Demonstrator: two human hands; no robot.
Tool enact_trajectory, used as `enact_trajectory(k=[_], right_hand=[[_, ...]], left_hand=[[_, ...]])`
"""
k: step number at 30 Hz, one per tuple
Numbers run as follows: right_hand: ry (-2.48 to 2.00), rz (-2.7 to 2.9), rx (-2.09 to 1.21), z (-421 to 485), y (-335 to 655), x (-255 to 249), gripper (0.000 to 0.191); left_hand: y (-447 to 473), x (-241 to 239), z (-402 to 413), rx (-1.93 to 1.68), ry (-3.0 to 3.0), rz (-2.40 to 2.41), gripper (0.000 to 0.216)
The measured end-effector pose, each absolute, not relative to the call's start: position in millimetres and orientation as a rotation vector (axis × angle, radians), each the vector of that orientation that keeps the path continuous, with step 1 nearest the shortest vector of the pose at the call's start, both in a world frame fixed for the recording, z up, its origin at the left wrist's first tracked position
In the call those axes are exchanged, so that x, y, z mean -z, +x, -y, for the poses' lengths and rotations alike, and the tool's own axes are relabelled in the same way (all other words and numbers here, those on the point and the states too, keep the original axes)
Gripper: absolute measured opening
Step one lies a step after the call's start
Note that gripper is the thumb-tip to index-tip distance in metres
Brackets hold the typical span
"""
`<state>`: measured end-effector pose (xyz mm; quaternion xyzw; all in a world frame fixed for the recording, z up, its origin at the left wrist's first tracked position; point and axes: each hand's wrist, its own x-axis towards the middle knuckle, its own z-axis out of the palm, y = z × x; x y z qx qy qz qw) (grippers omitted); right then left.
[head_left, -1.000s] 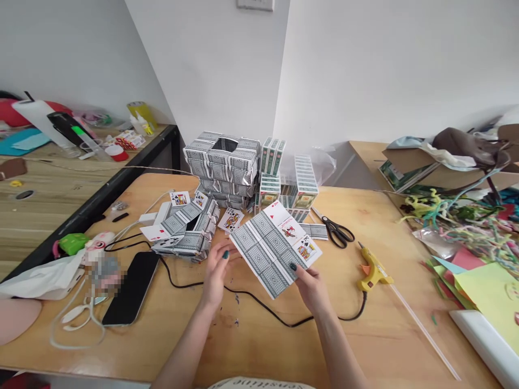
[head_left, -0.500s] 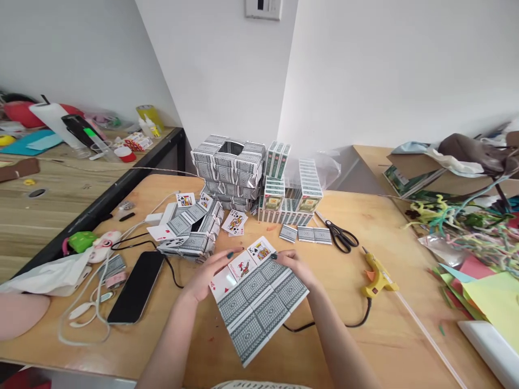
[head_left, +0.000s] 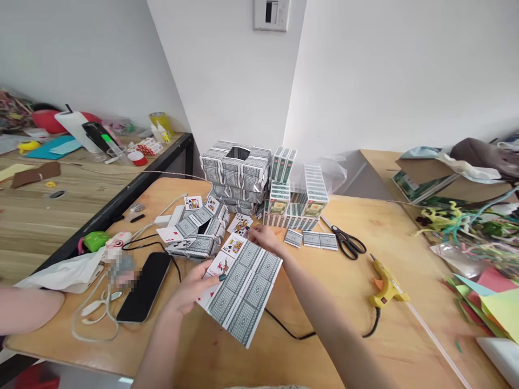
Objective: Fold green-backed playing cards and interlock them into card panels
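Observation:
My left hand (head_left: 190, 289) grips a flat panel of joined playing cards (head_left: 247, 289), thumb on top, fingers underneath. Mostly patterned grey backs show on it, with a strip of card faces along its left edge. Beyond the panel, my right hand (head_left: 265, 239) has its fingers closed at the edge of a small pile of loose playing cards (head_left: 239, 222); part of the hand is hidden by the panel. Left of that pile sits a hollow block built from cards (head_left: 208, 243), with loose cards on top. Behind stands a taller stacked card structure (head_left: 239, 173).
Card boxes (head_left: 316, 194) are stacked at the back. To the right lie joined cards (head_left: 320, 240), black-handled scissors (head_left: 351, 242) and a yellow glue gun (head_left: 385, 286) with its cord. A phone (head_left: 145, 286) and white cables lie left. Coloured paper (head_left: 498, 302) is at far right.
My right hand has left the panel and reached forward to the loose cards. The panel has turned and is now held by my left hand alone. The view has shifted slightly left.

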<state>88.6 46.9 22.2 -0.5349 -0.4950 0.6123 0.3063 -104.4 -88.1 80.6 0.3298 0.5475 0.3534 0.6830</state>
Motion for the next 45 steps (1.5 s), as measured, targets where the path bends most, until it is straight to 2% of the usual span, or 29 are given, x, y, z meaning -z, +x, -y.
enact_trajectory(k=[5, 9, 14, 20, 25, 32, 45], right_hand=[[-1.478, 1.263, -1.588, -58.6, 71.0, -15.4, 0.033], [-1.465, 1.209, -1.556, -63.6, 67.5, -14.4, 0.031], [-1.379, 1.157, -1.56, -57.6, 83.5, -17.9, 0.028], [-1.302, 1.029, -1.436, -31.5, 117.5, -31.8, 0.035], [-1.252, 0.876, -1.332, 3.4, 153.4, -47.8, 0.025], [-1.01, 0.711, -1.385, 60.3, 183.4, -70.2, 0.02], [-1.051, 0.838, -1.469, 78.0, 173.1, -66.8, 0.025]], left_hand=[[-108.3, -79.6, 98.3, -0.827, 0.702, -1.186, 0.049], [-106.2, -75.9, 101.1, -0.863, 0.682, -1.191, 0.047], [-103.3, -74.1, 98.6, -0.931, 0.639, -1.188, 0.047], [-95.2, -72.7, 92.8, -0.95, 0.621, -1.181, 0.046], [-87.5, -70.2, 90.2, -0.987, 0.597, -1.154, 0.051], [-81.4, -63.2, 85.9, -1.016, 0.537, -1.094, 0.044], [-72.7, -60.9, 80.8, -0.998, 0.56, -1.09, 0.046]])
